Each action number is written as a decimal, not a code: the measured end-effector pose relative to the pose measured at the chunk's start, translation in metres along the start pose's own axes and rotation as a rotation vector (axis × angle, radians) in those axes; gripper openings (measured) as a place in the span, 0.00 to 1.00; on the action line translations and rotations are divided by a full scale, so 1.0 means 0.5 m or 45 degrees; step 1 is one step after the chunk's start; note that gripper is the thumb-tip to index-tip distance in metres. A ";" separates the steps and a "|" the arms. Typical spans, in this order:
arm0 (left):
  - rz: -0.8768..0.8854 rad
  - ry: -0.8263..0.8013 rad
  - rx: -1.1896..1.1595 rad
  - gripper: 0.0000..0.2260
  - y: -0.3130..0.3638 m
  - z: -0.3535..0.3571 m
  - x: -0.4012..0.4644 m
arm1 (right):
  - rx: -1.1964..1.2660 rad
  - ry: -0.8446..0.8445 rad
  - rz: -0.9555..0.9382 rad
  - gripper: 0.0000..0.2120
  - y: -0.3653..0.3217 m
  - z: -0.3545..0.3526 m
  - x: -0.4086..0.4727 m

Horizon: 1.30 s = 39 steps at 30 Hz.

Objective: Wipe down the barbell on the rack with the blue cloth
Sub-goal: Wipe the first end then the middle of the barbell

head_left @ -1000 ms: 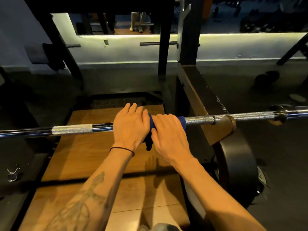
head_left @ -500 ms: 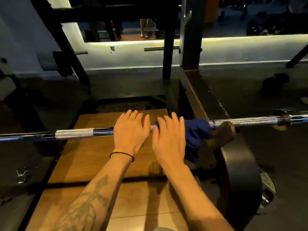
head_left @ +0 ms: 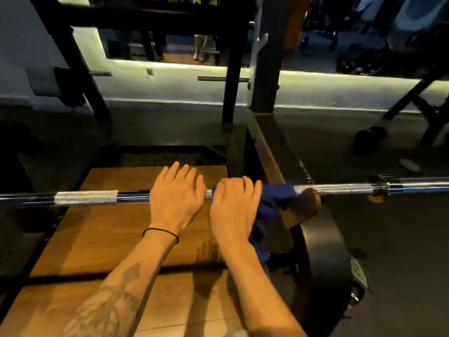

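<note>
I am seeing faint lettering along the dark rack beam (head_left: 305, 171) and a label on the weight plate (head_left: 359, 276), both too blurred for reading.

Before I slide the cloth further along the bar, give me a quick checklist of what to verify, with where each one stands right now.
1. Blue cloth wrapped over the barbell: ok.
2. Right hand gripping the cloth with curled fingers: ok.
3. Left hand resting flat on the bar beside it to steady it: ok.
4. Bar seated on the rack support: ok, it rests there.
5. Room to wipe rightward: not ok, cloth is already against the support.
6. Knurled section on the left wiped clean: cannot tell.
</note>
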<state>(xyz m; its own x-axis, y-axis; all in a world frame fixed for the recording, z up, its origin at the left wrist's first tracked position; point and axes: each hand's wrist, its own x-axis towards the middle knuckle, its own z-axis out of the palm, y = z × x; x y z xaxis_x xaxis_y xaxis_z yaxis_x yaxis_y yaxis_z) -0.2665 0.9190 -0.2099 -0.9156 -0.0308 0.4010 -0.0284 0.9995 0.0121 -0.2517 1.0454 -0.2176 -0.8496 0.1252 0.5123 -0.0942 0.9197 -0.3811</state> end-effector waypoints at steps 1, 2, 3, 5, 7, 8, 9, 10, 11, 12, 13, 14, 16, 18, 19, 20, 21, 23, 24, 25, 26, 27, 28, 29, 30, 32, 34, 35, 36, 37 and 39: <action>0.004 0.002 0.013 0.27 0.002 0.000 0.004 | 0.004 -0.077 -0.194 0.17 -0.005 -0.004 -0.008; 0.005 0.010 0.013 0.26 0.003 0.000 0.009 | 0.019 -0.148 -0.374 0.17 0.009 -0.016 -0.003; 0.006 0.026 0.003 0.25 0.003 0.000 0.012 | 0.032 -0.203 -0.510 0.17 0.036 -0.030 0.013; -0.002 0.062 -0.024 0.24 0.001 0.002 0.016 | 0.029 -0.225 -0.603 0.17 0.106 -0.041 0.047; 0.004 0.072 -0.038 0.23 0.002 0.005 0.016 | 0.025 -0.130 -0.442 0.17 0.171 -0.052 0.062; -0.003 0.076 -0.038 0.23 0.003 0.006 0.014 | 0.027 -0.083 -0.331 0.17 0.188 -0.054 0.058; -0.011 0.082 -0.040 0.22 0.005 0.006 0.012 | 0.025 -0.035 -0.230 0.17 0.191 -0.051 0.050; -0.015 0.080 -0.050 0.22 0.006 0.005 0.012 | 0.020 0.019 -0.128 0.17 0.178 -0.043 0.042; -0.015 0.077 -0.062 0.22 0.005 0.004 0.012 | 0.022 0.072 -0.019 0.17 0.152 -0.033 0.038; -0.014 0.073 -0.068 0.22 0.005 0.002 0.011 | 0.031 0.107 0.073 0.16 0.120 -0.025 0.036; -0.013 0.071 -0.069 0.22 0.005 0.000 0.009 | 0.035 0.113 0.097 0.16 0.086 -0.018 0.032; -0.011 0.077 -0.066 0.22 0.006 -0.003 0.007 | 0.035 0.092 0.026 0.16 0.058 -0.014 0.025; -0.022 0.087 -0.066 0.21 0.008 -0.008 0.005 | 0.081 -0.022 -0.253 0.15 0.041 -0.013 0.006; -0.033 0.077 -0.063 0.21 0.008 -0.009 0.002 | 0.096 -0.141 -0.500 0.15 0.075 -0.031 0.020; -0.032 0.073 -0.057 0.21 0.008 -0.007 0.001 | 0.068 -0.174 -0.594 0.16 0.103 -0.040 0.034; -0.031 0.070 -0.057 0.22 0.008 -0.004 -0.001 | 0.030 -0.176 -0.636 0.16 0.135 -0.047 0.048; -0.034 0.068 -0.059 0.22 0.007 -0.002 -0.001 | 0.003 -0.147 -0.615 0.17 0.164 -0.050 0.060; -0.047 0.074 -0.060 0.22 0.006 0.002 -0.001 | 0.000 -0.057 -0.406 0.18 0.190 -0.053 0.063; -0.054 0.078 -0.054 0.22 0.006 0.002 0.000 | 0.011 -0.006 -0.255 0.18 0.178 -0.048 0.054; -0.059 0.076 -0.048 0.22 0.006 0.001 0.000 | 0.011 0.046 -0.101 0.18 0.150 -0.038 0.042; -0.060 0.067 -0.046 0.22 0.007 0.000 0.000 | 0.016 0.077 0.019 0.18 0.113 -0.029 0.030; -0.061 0.054 -0.046 0.22 0.007 -0.001 -0.002 | 0.033 0.077 0.055 0.18 0.076 -0.021 0.016; -0.061 0.045 -0.041 0.23 0.007 0.000 -0.003 | 0.055 0.048 -0.013 0.17 0.046 -0.013 0.002; -0.057 0.037 -0.027 0.23 0.007 0.001 -0.004 | 0.083 -0.014 -0.153 0.17 0.030 -0.008 -0.014; -0.056 0.034 -0.007 0.23 0.007 0.001 -0.005 | 0.102 -0.082 -0.330 0.17 0.029 -0.008 -0.024; -0.054 0.047 0.011 0.23 0.006 0.003 -0.005 | 0.067 -0.183 -0.625 0.18 0.069 -0.024 0.002; -0.052 0.052 -0.003 0.24 0.007 0.003 -0.004 | 0.014 -0.200 -0.695 0.18 0.127 -0.037 0.038; -0.050 0.050 -0.006 0.24 0.007 0.004 -0.002 | -0.004 -0.160 -0.613 0.18 0.154 -0.041 0.048; -0.047 0.054 -0.011 0.24 0.008 0.004 -0.001 | -0.013 -0.111 -0.484 0.18 0.177 -0.045 0.053; -0.045 0.068 -0.020 0.24 0.009 0.004 -0.001 | -0.019 -0.062 -0.344 0.19 0.188 -0.048 0.048; -0.058 0.115 -0.043 0.23 0.011 0.002 -0.003 | -0.041 0.038 -0.095 0.19 0.160 -0.037 0.029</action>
<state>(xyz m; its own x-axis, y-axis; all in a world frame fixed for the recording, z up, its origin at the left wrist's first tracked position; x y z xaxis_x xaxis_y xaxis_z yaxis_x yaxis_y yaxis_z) -0.2658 0.9244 -0.2114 -0.8738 -0.0775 0.4800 -0.0541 0.9966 0.0623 -0.2618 1.1277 -0.2265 -0.8248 0.0663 0.5615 -0.1396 0.9385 -0.3158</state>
